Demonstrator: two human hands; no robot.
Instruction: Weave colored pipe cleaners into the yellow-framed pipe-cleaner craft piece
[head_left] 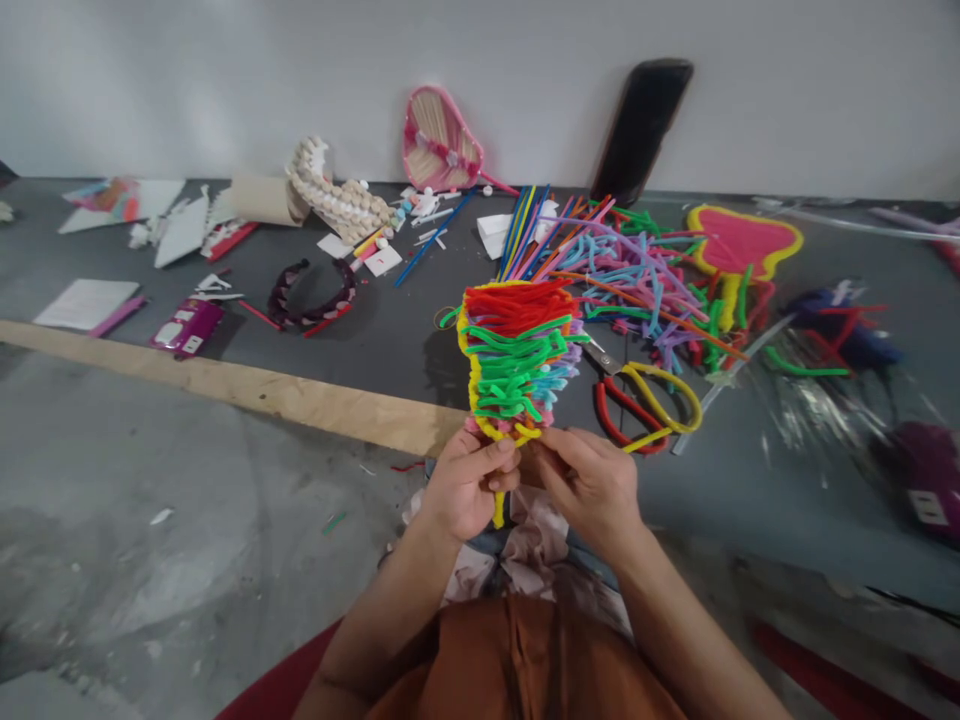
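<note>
My left hand (463, 482) and my right hand (586, 482) are both closed around the lower end of a pipe-cleaner fan (517, 355), held upright in front of me. The fan has a yellow outline and is filled with red strands at the top and green ones below, with some pink and white near the bottom. Its yellow stem sticks down between my fingers. Just right of the fan, scissors (645, 400) with red and yellow handles lie on the dark mat.
A heap of loose pipe cleaners (637, 275) lies behind the scissors. A pink and yellow fan (739, 245) lies at the right, another pink one (439, 140) leans on the wall beside a black phone (639, 125). A wooden strip (247, 388) edges the mat. Paper scraps and a dark headband (311, 300) lie left.
</note>
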